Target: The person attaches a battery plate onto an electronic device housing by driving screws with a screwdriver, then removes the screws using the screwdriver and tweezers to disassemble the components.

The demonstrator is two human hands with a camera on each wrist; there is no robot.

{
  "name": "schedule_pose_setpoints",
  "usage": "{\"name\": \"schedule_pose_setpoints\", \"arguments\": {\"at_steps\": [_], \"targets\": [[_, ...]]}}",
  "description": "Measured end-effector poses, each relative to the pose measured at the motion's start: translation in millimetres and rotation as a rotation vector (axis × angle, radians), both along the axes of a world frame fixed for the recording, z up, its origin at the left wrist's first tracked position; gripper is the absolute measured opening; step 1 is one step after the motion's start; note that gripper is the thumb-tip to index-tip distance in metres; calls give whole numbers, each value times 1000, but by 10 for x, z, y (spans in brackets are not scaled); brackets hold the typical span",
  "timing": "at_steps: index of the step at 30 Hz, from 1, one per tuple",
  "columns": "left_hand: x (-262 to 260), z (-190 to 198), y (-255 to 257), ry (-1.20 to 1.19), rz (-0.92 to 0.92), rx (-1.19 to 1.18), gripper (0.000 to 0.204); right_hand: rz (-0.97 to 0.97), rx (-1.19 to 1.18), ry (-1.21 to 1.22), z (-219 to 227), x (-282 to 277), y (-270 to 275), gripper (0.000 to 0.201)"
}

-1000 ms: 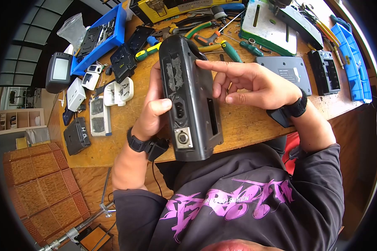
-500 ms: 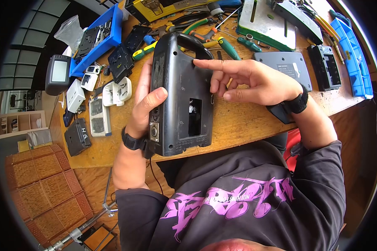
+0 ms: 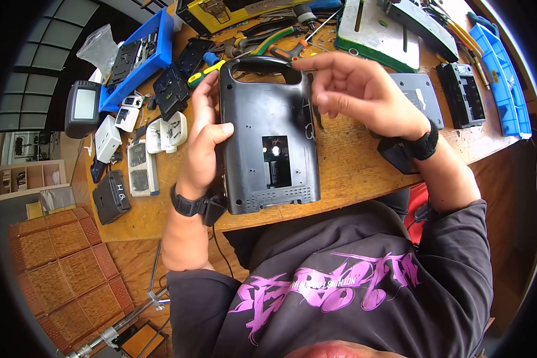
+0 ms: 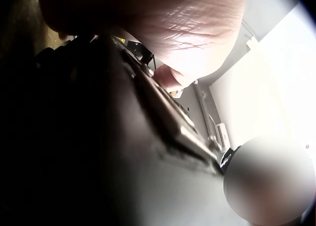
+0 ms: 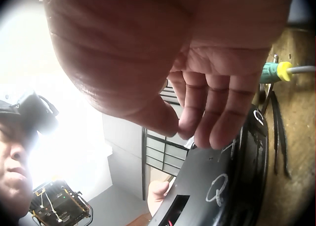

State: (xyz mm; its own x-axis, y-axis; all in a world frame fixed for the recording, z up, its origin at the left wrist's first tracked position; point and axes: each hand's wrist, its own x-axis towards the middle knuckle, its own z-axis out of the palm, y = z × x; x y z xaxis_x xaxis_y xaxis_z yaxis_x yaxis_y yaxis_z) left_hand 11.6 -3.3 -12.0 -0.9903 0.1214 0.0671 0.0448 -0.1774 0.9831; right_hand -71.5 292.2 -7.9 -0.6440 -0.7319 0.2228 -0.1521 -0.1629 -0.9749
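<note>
In the head view a black plastic device housing [image 3: 241, 161] stands tilted up over the table, its broad face toward me. A carrying handle [image 3: 259, 59] tops it, and a rectangular opening [image 3: 283, 169] in the face shows parts inside. My left hand [image 3: 201, 149] grips the housing's left side, thumb over the near edge. The right hand [image 3: 370, 98] is at the upper right, index fingertip at the handle's end, other fingers loosely bent and holding nothing. White pen marks [image 5: 217, 188] show on the housing in the right wrist view. The left wrist view is mostly dark and blurred.
Pliers, screwdrivers and a yellow toolbox [image 3: 238, 13] crowd the table's back. Blue trays [image 3: 164, 42] stand left and right. Small white devices, a white case [image 3: 164, 132] and a black box [image 3: 110, 196] lie left; a grey flat device [image 3: 423, 95] lies behind the right hand.
My left hand has turned the housing from its narrow socket side to its broad face with the opening. The right hand has moved slightly up, staying by the handle.
</note>
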Motion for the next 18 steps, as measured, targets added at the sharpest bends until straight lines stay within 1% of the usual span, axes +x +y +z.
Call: {"name": "schedule_pose_setpoints", "arguments": {"at_steps": [1,2,3,5,6,8,9,10,11,12,13,14,15,17,18], "targets": [[0,22,31,69,54,-122,94,-80,-7,-14,16,-19,22,49],[-7,32,53,137,107,-242,96,-104,-48,-32,-2,-61,43,44],[-18,29,29,139,103,-240,96,-164,-23,-47,19,-77,57,41],[-26,10,-116,222,51,-383,91,-224,-48,-42,6,-130,85,38],[-76,-35,-190,287,74,-439,89,-222,-48,-42,0,-137,99,38],[-97,-33,-269,273,96,-441,89,-278,-62,-38,0,-158,121,35],[-106,-24,-294,257,116,-441,88,-277,-63,-34,4,-164,117,35],[-106,-31,-320,267,149,-406,78,-290,-46,-55,1,-163,114,32],[-113,-10,-369,269,150,-406,78,-305,-30,-75,-7,-160,110,30],[-131,23,-442,252,181,-446,71,-304,-31,-72,-38,-157,91,30],[-153,47,-506,234,211,-487,64,-329,-16,-9,-85,-152,64,28],[-184,39,-556,271,285,-486,53,-354,-1,54,-108,-144,48,26],[-222,22,-613,306,373,-511,47,-352,-2,56,-102,-138,48,26],[-262,21,-747,396,570,-918,46,-331,47,62,-88,-128,53,22],[-265,48,-781,446,657,-1080,46,-337,63,43,-110,-123,58,21]]}}
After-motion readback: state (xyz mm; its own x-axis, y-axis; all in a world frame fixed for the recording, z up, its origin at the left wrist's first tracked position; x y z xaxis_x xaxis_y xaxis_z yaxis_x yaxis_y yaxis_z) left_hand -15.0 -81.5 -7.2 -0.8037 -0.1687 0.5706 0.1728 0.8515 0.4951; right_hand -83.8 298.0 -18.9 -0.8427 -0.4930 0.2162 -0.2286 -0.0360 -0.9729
